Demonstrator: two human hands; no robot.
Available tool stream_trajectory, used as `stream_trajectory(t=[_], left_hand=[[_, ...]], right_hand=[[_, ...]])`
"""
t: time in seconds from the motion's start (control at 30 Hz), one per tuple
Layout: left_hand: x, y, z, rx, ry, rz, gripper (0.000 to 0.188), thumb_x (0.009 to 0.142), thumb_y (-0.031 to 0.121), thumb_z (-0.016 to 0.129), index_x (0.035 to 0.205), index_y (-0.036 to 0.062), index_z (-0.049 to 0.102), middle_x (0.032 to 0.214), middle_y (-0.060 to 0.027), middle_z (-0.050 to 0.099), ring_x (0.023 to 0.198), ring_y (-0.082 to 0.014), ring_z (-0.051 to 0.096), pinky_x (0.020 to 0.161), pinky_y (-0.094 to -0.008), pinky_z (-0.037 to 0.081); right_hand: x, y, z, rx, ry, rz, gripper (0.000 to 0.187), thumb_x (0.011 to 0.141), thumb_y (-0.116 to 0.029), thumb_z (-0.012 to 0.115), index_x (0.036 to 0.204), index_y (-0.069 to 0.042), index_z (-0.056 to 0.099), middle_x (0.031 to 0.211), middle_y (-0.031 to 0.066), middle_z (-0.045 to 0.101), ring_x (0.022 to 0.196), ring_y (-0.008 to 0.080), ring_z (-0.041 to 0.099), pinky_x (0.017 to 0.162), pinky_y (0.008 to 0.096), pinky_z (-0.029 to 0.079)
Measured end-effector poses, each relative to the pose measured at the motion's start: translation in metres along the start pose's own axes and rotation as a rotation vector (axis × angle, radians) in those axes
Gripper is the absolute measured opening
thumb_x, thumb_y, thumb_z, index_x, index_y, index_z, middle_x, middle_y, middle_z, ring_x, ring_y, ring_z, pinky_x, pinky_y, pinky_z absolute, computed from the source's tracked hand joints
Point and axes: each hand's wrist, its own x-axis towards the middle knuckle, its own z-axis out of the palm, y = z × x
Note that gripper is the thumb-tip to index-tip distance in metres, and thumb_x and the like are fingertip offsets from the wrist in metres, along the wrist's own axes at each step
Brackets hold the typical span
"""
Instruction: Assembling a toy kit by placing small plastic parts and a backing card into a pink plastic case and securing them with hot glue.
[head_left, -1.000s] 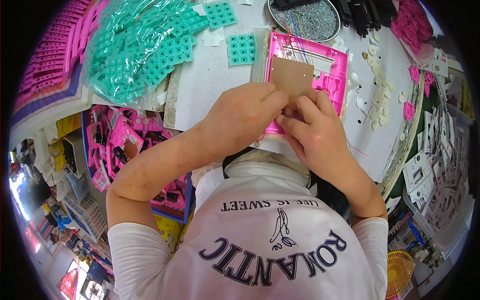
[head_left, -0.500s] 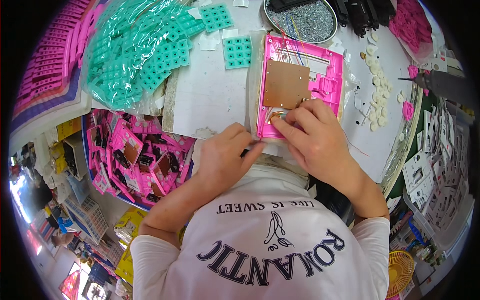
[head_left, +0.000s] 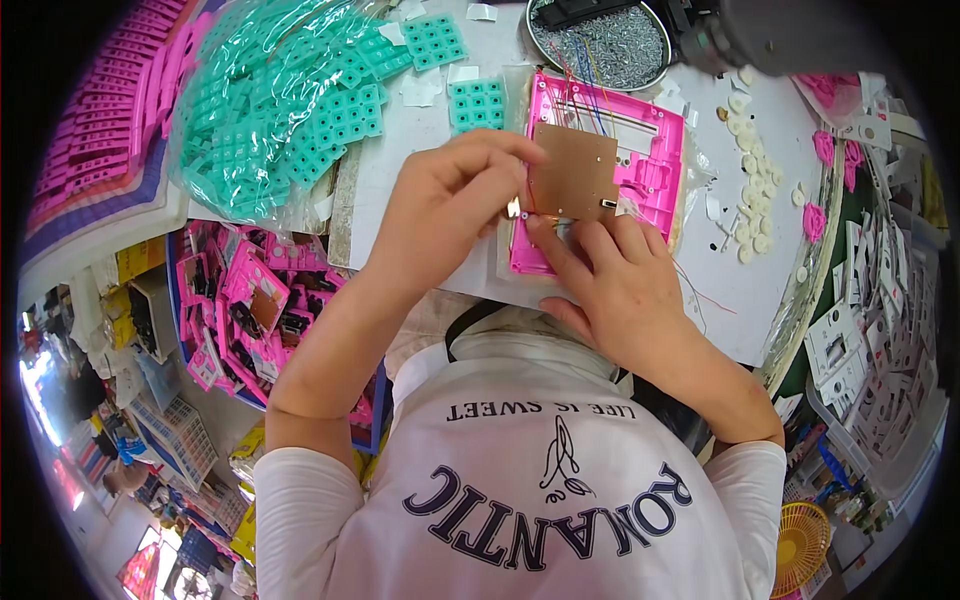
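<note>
A pink plastic case (head_left: 662,190) lies open on the table, a brown circuit board (head_left: 572,180) inside it and thin coloured wires (head_left: 592,95) at its far end. My left hand (head_left: 445,205) is at the case's left edge, thumb and index finger bent towards each other at the board's edge. A small shiny metal piece (head_left: 514,208) and a bit of red wire show by these fingertips; what they pinch is too small to tell. My right hand (head_left: 622,280) lies over the near end of the case, fingers spread, fingertips on the board's near edge and thumb apart.
Teal keypad sheets (head_left: 330,125) fill a clear bag at left. A round tin of screws (head_left: 625,50) stands at the back. White round parts (head_left: 755,190) lie at right, under a dark hanging tool (head_left: 800,35). Pink assemblies (head_left: 250,300) fill a bin at lower left.
My left hand has moved up and forward from the near corner to the case's left edge. My right hand has shifted slightly nearer and flattened. The dark tool has swung up and left.
</note>
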Motion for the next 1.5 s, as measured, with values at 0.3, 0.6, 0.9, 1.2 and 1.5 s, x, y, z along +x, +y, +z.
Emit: stream_trajectory(t=[0.3,0.6,0.9,1.2,1.5], left_hand=[[-0.007,-0.004,0.016,-0.1,-0.048,0.042,0.035,0.108,0.022,0.041,0.094,-0.0027,0.062,0.096,-0.0102,0.065,0.071,-0.0109,0.054,0.063,-0.0245,0.045],[-0.014,-0.006,0.024,0.258,-0.125,0.352,0.021,0.102,0.012,0.05,0.093,-0.0023,0.063,0.092,-0.0091,0.064,0.074,-0.0143,0.055,0.067,-0.0272,0.045],[-0.015,-0.004,0.039,0.344,-0.183,0.341,0.014,0.098,0.006,0.054,0.092,-0.0009,0.064,0.092,-0.0086,0.065,0.078,-0.0145,0.058,0.068,-0.0271,0.046],[-0.017,-0.004,0.046,0.494,-0.16,0.395,0.007,0.088,0.005,0.069,0.094,0.002,0.065,0.095,-0.008,0.064,0.07,-0.019,0.059,0.061,-0.0293,0.047],[-0.03,-0.02,0.03,0.96,-0.207,0.62,0.023,0.074,0.008,0.079,0.094,0.0091,0.068,0.098,-0.0047,0.064,0.088,-0.0247,0.062,0.078,-0.0383,0.045]], right_hand=[[-0.005,0.022,0.001,0.216,0.074,-0.067,0.056,0.074,-0.025,0.079,0.125,-0.005,0.065,0.101,0.0078,0.057,0.093,0.0272,0.053,0.08,0.0384,0.048],[-0.011,0.024,-0.018,0.353,0.355,0.006,0.048,0.073,-0.01,0.079,0.119,-0.003,0.068,0.095,0.0091,0.065,0.086,0.0283,0.06,0.075,0.0364,0.051],[-0.022,0.023,-0.005,1.051,0.455,0.379,0.033,0.083,0.001,0.074,0.116,-0.001,0.068,0.097,0.0093,0.071,0.083,0.0149,0.067,0.071,0.0249,0.056],[-0.032,0.032,-0.016,0.298,0.484,0.112,0.02,0.078,-0.006,0.079,0.096,-0.003,0.071,0.086,0.0068,0.067,0.071,0.0214,0.066,0.059,0.0307,0.053],[-0.055,0.038,-0.012,0.063,0.269,-0.028,0.015,0.074,-0.012,0.078,0.084,-0.006,0.069,0.074,0.0022,0.059,0.065,0.0189,0.059,0.051,0.0333,0.047]])
